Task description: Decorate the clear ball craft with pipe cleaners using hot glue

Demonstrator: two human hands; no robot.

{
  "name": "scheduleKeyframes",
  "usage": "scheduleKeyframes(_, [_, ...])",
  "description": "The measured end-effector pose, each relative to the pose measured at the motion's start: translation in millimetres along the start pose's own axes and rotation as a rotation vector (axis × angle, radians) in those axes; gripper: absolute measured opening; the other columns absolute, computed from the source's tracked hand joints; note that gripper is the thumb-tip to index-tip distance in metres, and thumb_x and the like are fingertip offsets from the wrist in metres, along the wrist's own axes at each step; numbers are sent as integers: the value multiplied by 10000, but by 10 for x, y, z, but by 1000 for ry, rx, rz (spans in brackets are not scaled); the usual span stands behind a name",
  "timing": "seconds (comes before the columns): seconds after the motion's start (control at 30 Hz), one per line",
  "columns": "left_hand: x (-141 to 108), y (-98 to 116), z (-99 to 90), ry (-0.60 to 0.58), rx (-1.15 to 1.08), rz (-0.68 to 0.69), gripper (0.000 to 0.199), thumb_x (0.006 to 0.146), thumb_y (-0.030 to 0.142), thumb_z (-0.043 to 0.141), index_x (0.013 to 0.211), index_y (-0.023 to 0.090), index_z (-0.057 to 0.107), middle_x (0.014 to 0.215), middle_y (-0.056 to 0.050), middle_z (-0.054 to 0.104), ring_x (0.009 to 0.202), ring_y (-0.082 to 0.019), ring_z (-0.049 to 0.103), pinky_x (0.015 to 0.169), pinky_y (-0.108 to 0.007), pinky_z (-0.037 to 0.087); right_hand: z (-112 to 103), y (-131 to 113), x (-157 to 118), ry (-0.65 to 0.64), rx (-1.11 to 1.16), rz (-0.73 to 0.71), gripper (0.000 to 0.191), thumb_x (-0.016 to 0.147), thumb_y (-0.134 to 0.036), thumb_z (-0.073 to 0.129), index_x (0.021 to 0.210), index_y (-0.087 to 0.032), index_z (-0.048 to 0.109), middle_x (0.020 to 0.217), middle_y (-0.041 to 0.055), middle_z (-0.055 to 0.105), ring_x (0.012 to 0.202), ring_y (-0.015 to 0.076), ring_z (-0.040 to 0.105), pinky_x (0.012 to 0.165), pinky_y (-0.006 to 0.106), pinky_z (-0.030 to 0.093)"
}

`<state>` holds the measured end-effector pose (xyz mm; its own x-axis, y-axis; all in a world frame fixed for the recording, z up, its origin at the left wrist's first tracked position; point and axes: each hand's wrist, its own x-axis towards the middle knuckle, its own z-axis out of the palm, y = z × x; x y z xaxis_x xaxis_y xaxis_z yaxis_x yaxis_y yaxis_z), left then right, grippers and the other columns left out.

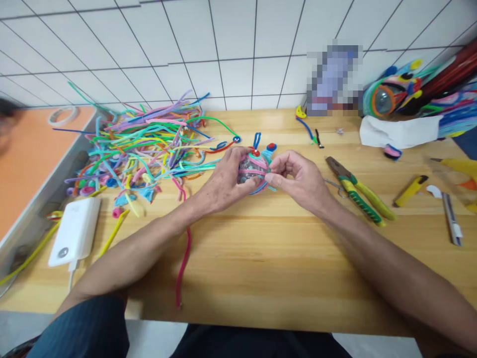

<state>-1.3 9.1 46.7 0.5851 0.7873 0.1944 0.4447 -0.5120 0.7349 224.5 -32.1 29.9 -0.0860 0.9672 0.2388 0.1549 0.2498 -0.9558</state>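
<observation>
Near the middle of the wooden table sits a clear rounded plastic piece (246, 176) wrapped in pink and blue pipe cleaners, with red and blue coils on top. My left hand (225, 181) is closed around its left side, the thumb along the front. At its right edge my right hand (294, 174) pinches with thumb and forefinger, where a bit of green pipe cleaner shows. Much of the piece is hidden behind my fingers. A dark pink pipe cleaner (186, 258) lies on the table beside my left forearm.
A heap of colored pipe cleaners (156, 134) spreads at the left, behind a white power bank (74, 231). On the right lie green-handled pliers (357, 194), a yellow cutter (410, 191) and a slim knife (451, 219). A tiled wall (238, 44) stands behind.
</observation>
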Motion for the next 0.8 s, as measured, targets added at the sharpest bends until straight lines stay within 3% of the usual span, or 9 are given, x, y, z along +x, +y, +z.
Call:
scheduleKeyframes(0.2, [4,23,20,22,23,15,580,955,495,678,1437,231,494,1457,-154,610,1394,-329,594,1215,-540,516,-22,-15,14,92,17,6,325,826,-415,921,917,-244,659,798,-38,670,705,135,611,643,287,530])
scheduleKeyframes(0.4, [17,-15,38,36,5,-24,631,934,530,668,1453,212,503,1466,-160,603,1382,-342,601,1210,-565,511,-484,-262,106,169,220,-13,401,916,-526,819,787,-264,544,779,-12,592,701,170,621,628,335,538])
scheduleKeyframes(0.57, [18,-67,69,58,33,-3,632,931,535,659,1453,212,510,1458,-167,607,1380,-362,598,1217,-607,491,-809,-406,-18,238,154,17,476,935,-489,709,699,-286,349,652,-36,323,541,169,392,483,338,424])
scheduleKeyframes(0.67, [28,-80,87,64,53,-6,637,931,555,648,1439,194,516,1434,-176,612,1370,-373,600,1217,-627,484,-809,-467,-169,295,224,104,388,900,-438,693,731,-283,381,671,-48,329,540,158,400,517,325,443])
scheduleKeyframes(0.8, [39,-84,95,66,50,-10,630,921,539,663,1428,191,523,1441,-178,608,1371,-381,595,1215,-649,476,-706,-496,-325,314,275,122,386,830,-506,765,787,-278,456,752,-41,414,623,162,478,603,328,505])
